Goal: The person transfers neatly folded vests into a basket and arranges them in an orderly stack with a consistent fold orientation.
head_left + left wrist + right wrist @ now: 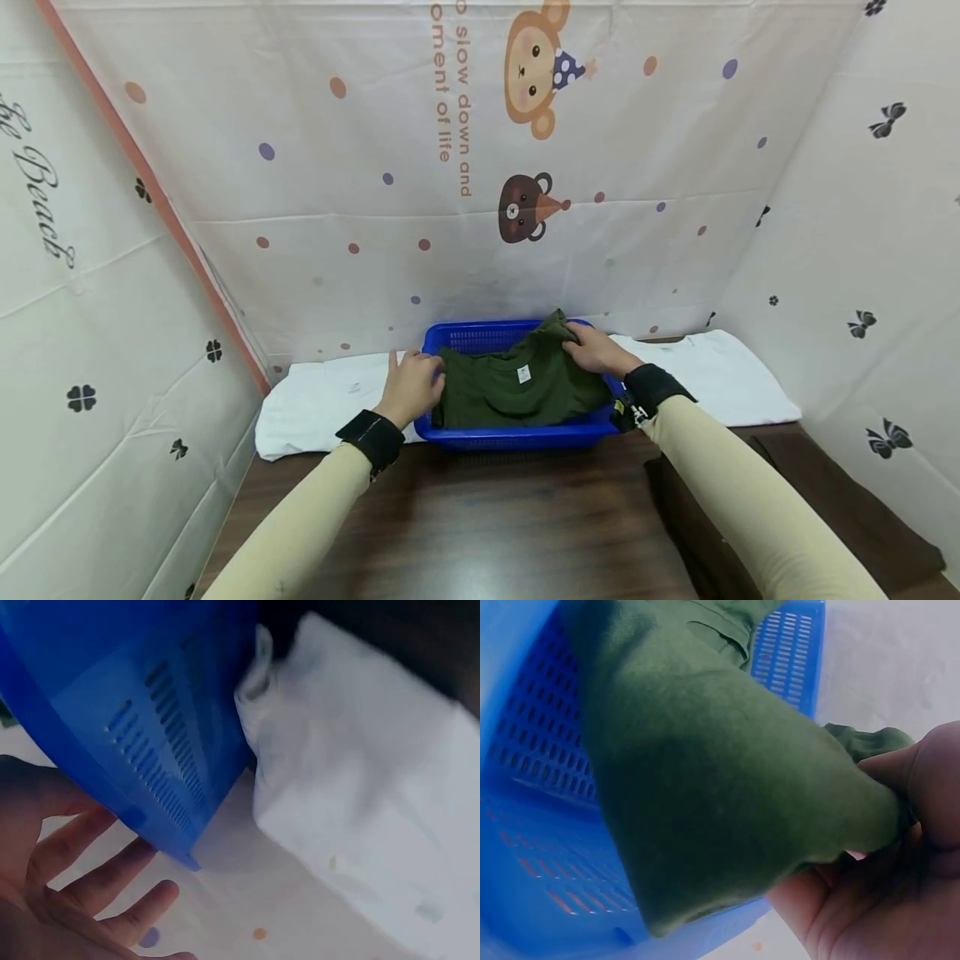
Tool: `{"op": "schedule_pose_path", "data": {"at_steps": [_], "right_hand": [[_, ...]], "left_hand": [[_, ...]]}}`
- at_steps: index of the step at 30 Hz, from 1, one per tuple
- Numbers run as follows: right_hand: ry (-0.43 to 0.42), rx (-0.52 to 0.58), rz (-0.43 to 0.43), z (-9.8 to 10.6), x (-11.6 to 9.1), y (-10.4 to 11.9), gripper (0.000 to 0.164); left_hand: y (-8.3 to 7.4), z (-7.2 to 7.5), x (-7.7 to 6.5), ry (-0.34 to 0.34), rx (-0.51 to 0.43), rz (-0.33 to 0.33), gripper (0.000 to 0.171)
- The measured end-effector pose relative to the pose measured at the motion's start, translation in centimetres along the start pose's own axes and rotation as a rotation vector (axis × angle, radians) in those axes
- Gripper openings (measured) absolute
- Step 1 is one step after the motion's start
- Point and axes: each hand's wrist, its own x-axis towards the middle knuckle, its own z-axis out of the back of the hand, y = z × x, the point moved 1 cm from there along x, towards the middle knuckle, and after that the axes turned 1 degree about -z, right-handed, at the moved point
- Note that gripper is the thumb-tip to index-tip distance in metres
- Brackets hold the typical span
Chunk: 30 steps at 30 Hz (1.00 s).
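Observation:
In the head view, a dark green T-shirt with a white neck label lies folded in a blue plastic basket. My right hand pinches a bunched part of the shirt and lifts its far right corner above the rim. The right wrist view shows the raised green cloth between thumb and fingers. My left hand is at the basket's left rim, beside the shirt's edge. Its fingers look loosely extended along the rim in the left wrist view; the thumb side is partly hidden.
White folded cloth lies left of the basket, and another white cloth lies to its right. Dark brown cloth is at the right, under the right forearm. A printed curtain stands behind the brown tabletop.

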Motion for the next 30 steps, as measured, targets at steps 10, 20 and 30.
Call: {"op": "schedule_pose_path", "data": {"at_steps": [10,20,30], "right_hand": [[0.061,-0.06,-0.083,-0.3,-0.3,-0.7,0.054],[0.073,-0.063,-0.104,-0.1,-0.8,-1.0,0.055],[0.076,-0.002,-0.075,0.4,-0.7,-0.5,0.055]], "left_hand": [[1.9,-0.1,-1.3,-0.213,-0.119,-0.024,0.016],[3.5,0.0,-2.6,-0.236,-0.142,0.051,0.017],[4.3,-0.2,-3.9,-0.235,-0.161,0.086,0.019]]}}
